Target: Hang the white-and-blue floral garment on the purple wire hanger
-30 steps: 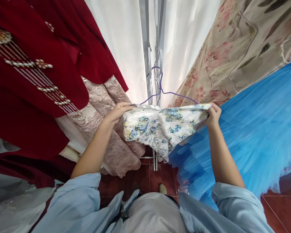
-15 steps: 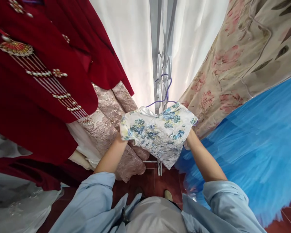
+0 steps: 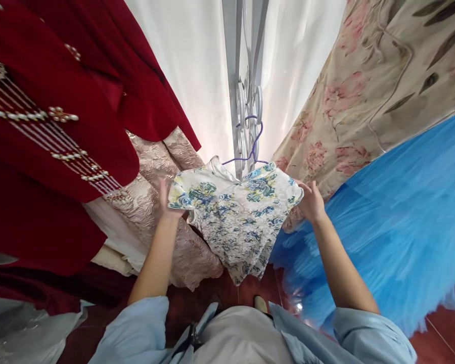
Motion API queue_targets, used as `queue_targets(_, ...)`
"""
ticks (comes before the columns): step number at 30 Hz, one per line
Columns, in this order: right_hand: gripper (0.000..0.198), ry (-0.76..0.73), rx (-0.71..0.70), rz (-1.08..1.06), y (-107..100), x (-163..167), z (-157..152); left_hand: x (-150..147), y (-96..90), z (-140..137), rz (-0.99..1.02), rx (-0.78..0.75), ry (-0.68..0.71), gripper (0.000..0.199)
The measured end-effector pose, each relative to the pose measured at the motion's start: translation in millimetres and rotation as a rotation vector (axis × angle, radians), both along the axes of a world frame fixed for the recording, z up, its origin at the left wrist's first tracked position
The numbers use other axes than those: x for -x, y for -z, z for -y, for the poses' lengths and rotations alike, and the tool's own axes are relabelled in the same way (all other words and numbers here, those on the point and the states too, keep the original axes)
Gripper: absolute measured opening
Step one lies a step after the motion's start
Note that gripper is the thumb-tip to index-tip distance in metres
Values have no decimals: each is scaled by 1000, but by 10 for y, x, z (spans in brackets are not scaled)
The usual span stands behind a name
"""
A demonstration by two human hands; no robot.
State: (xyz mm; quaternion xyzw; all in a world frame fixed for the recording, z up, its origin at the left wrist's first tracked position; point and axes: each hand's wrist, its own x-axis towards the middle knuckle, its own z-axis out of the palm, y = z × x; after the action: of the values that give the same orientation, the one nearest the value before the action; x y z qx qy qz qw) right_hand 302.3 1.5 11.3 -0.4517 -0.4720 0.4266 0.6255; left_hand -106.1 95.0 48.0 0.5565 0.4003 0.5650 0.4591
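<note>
A white short-sleeved dress (image 3: 235,217) with blue, green and yellow flowers hangs in front of me on a thin purple hanger (image 3: 253,149). My right hand (image 3: 313,203) pinches the end of its right-side sleeve between thumb and fingers. At the opposite sleeve, my left hand (image 3: 166,201) is blurred, with a digit stretched upward beside the cuff. Part of that hand is hidden behind the sleeve fabric. The dress collar is spread around the hanger, and its lower hem hangs toward the floor.
A grey metal stand (image 3: 233,65) holds the hanger before white curtains (image 3: 185,65). Dark red garments (image 3: 79,101) with beading and a pink brocade garment (image 3: 151,151) hang on the left. A beige floral garment (image 3: 349,96) and a blue tulle skirt (image 3: 394,202) fill the right.
Both hands have come out from inside the sleeves to their outer ends. The right hand has taken hold of the cuff. The dress hangs more spread and lower.
</note>
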Motion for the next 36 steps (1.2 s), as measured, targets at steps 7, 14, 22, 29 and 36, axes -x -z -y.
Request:
queue_targets(7,45,323,-204,220,-194,1,139,15,-179,151,-50,-199,-228,52)
queue_targets(14,43,483,-284,87,-275,-316,334,-371,-667,457,-492,-424,-131,34)
queue_targets(22,40,360,-167,110,-79,-432,893,-719,-471,823,-938,-601,-15,29)
queue_targets(29,35,62,-59,44,-10,-551,1255,-643,-145,849,-766,-780,-439,27)
queue_targets(36,50,-123,-105,135,16,-659,1338,-539,153,985,-639,-776,-549,31)
